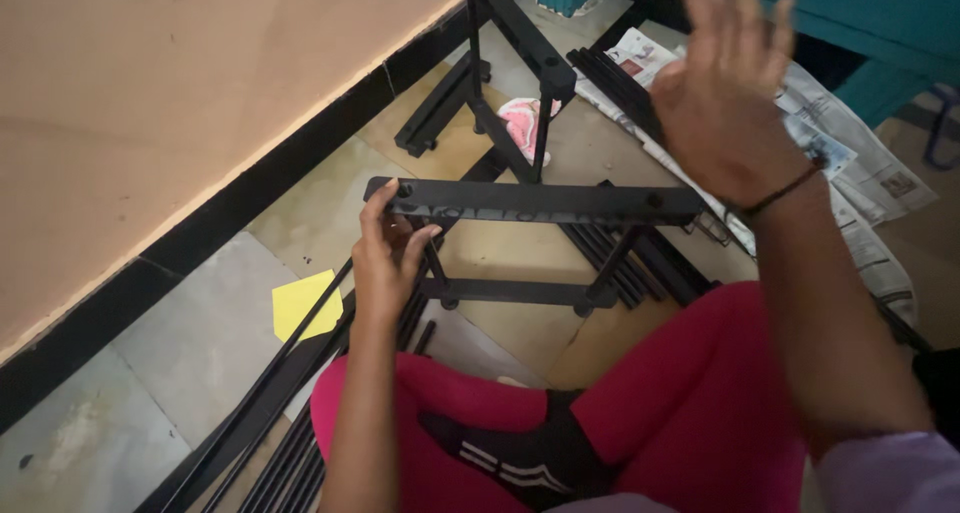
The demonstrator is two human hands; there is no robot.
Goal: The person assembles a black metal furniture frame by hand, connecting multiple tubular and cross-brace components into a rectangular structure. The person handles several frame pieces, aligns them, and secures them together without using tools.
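While gripped leftward, black bar [535, 203] level, crosswise.

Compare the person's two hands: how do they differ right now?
The left hand grips the end of the black crossbar; the right hand touches nothing. The left hand's fingers curl shut; the right hand's spread open. The left hand sits low, the right hand is raised above the newspaper. Both are bare.

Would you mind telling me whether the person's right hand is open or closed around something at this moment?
Open: the right hand is raised with fingers spread, holding nothing, above the black bar whose end the left hand grips.
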